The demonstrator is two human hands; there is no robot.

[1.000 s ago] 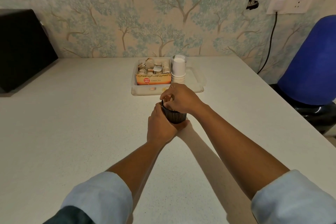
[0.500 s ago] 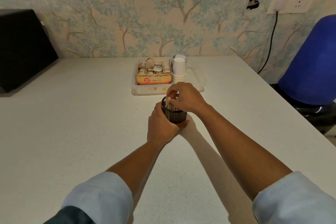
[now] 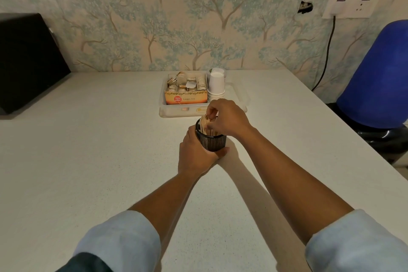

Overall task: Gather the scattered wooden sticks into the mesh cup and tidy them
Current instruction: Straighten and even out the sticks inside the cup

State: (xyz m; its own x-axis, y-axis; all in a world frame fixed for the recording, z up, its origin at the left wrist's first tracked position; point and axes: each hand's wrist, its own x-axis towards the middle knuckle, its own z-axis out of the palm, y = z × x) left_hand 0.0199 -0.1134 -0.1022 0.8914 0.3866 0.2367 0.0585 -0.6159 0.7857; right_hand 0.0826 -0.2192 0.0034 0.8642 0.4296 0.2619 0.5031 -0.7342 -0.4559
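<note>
A person's left hand (image 3: 194, 154) wraps around a black mesh cup (image 3: 211, 141) standing on a white table (image 3: 88, 150). The right hand (image 3: 225, 118) pinches the tops of wooden sticks (image 3: 206, 125) standing in the cup. A steady cup and gentle tapping would likely level them best.
</note>
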